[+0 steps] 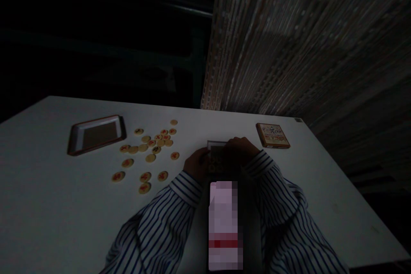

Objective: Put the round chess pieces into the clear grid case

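In the dim light my left hand [196,163] is at the left side of a small shallow tray [215,142], its fingers closed at the edge. My right hand [241,149] is bent over the right part of the tray, fingers curled and mostly lost in shadow; what they hold, if anything, is hidden. Several round pieces show faintly inside the tray. Left of my hands, several round wooden Chinese chess pieces [150,142] lie scattered on the white table [80,205], some with red characters, a few with dark ones, others blank side up.
Another shallow tray [119,125] with a pale inside and brown rim lies at the left. A flat printed box [272,135] is to the right. Between my forearms is a bright, blurred-out rectangle [224,214]. A striped curtain [257,43] hangs behind the table.
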The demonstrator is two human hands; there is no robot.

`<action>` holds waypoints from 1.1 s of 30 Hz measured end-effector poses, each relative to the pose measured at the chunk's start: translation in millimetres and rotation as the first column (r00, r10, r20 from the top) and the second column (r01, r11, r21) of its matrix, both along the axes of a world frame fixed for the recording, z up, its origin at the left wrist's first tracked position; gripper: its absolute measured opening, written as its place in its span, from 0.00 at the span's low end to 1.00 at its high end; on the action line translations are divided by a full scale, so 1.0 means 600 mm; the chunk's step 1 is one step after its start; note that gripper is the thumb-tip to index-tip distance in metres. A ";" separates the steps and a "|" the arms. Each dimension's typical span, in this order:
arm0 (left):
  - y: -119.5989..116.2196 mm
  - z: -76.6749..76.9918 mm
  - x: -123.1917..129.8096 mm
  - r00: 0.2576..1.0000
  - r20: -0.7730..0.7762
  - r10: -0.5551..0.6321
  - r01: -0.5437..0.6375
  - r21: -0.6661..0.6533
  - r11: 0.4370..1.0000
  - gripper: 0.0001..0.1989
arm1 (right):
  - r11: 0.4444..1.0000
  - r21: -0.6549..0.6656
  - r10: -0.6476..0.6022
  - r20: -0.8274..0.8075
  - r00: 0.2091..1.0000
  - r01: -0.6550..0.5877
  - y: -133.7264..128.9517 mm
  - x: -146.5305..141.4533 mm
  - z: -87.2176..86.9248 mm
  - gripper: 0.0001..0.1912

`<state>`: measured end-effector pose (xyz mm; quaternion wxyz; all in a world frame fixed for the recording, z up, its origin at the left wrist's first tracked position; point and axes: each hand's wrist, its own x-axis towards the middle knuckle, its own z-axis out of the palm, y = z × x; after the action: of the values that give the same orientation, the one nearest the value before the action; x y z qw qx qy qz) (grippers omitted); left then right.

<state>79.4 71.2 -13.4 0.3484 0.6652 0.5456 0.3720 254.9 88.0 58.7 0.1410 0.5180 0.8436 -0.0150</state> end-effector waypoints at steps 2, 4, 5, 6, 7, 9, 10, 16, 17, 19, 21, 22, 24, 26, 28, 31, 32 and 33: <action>0.000 0.000 0.000 1.000 0.003 -0.003 0.003 0.000 1.000 0.15 | 1.000 -0.006 -0.001 0.012 1.000 0.001 0.001 0.000 -0.005 0.13; 0.001 0.001 -0.001 1.000 -0.015 -0.002 0.002 0.000 1.000 0.14 | 1.000 -0.001 0.004 0.011 1.000 -0.004 0.002 0.000 -0.009 0.13; 0.001 0.002 -0.001 1.000 -0.028 -0.002 0.003 0.004 1.000 0.14 | 1.000 0.004 0.009 0.007 1.000 -0.009 0.002 0.001 -0.010 0.13; 0.001 0.002 -0.001 0.999 -0.037 -0.003 0.004 0.008 1.000 0.14 | 1.000 0.012 0.013 0.002 1.000 -0.013 0.002 0.001 -0.011 0.13; 0.000 0.003 -0.001 0.999 -0.043 -0.006 0.006 0.009 1.000 0.14 | 1.000 0.013 0.018 0.001 1.000 -0.018 0.001 0.001 -0.012 0.13; 0.001 0.003 -0.001 0.999 -0.037 -0.009 0.010 0.007 1.000 0.14 | 1.000 0.023 0.016 0.010 1.000 -0.016 0.001 0.001 -0.012 0.13; 0.001 0.002 -0.001 0.999 -0.031 -0.015 0.015 0.004 1.000 0.14 | 1.000 0.021 0.013 0.018 1.000 -0.014 0.000 0.000 -0.012 0.13; 0.003 -0.003 -0.002 1.000 -0.023 -0.019 0.019 0.021 1.000 0.14 | 1.000 -0.001 0.008 0.050 0.999 -0.008 0.001 -0.004 -0.008 0.14; 0.002 -0.002 -0.002 1.000 -0.029 -0.011 0.012 0.027 1.000 0.14 | 1.000 0.006 0.004 0.042 0.999 -0.004 0.000 -0.003 -0.006 0.14; 0.001 0.000 -0.001 0.999 -0.040 -0.003 0.004 0.028 1.000 0.14 | 1.000 0.008 -0.010 0.015 1.000 0.010 -0.001 0.002 0.000 0.13; -0.001 0.002 -0.001 0.999 -0.046 0.004 -0.003 0.024 1.000 0.15 | 0.999 0.004 -0.032 -0.016 0.999 0.033 -0.003 0.010 0.007 0.13; -0.001 0.003 0.000 0.999 -0.045 0.005 -0.004 0.021 1.000 0.15 | 0.999 0.007 -0.041 -0.033 0.999 0.041 -0.005 0.015 0.011 0.14; -0.001 0.003 0.000 0.999 -0.034 0.001 0.000 0.019 1.000 0.14 | 0.998 0.011 -0.054 -0.061 0.997 0.055 -0.007 0.025 0.017 0.14; -0.001 0.002 0.000 1.000 -0.021 -0.003 0.004 0.025 1.000 0.14 | 0.997 0.003 -0.072 -0.074 0.995 0.073 -0.009 0.031 0.020 0.15; 0.000 0.003 0.000 1.000 -0.017 0.002 -0.001 0.028 1.000 0.14 | 0.997 -0.005 -0.083 -0.070 0.994 0.083 -0.009 0.034 0.019 0.15; 0.001 0.004 0.000 1.000 -0.026 -0.001 0.001 0.015 1.000 0.14 | 0.996 -0.021 -0.087 -0.040 0.995 0.086 -0.007 0.032 0.018 0.14; 0.001 0.004 0.000 1.000 -0.024 -0.005 0.005 0.015 1.000 0.14 | 0.996 -0.023 -0.088 -0.034 0.996 0.087 -0.007 0.031 0.018 0.14; 0.001 0.004 0.000 1.000 -0.017 -0.009 0.009 0.020 1.000 0.14 | 0.996 -0.023 -0.091 -0.031 0.995 0.091 -0.008 0.030 0.018 0.14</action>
<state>79.5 71.7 -11.1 0.3387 0.6742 0.5419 0.3703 272.8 83.4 69.4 0.1325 0.5540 0.8210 -0.0388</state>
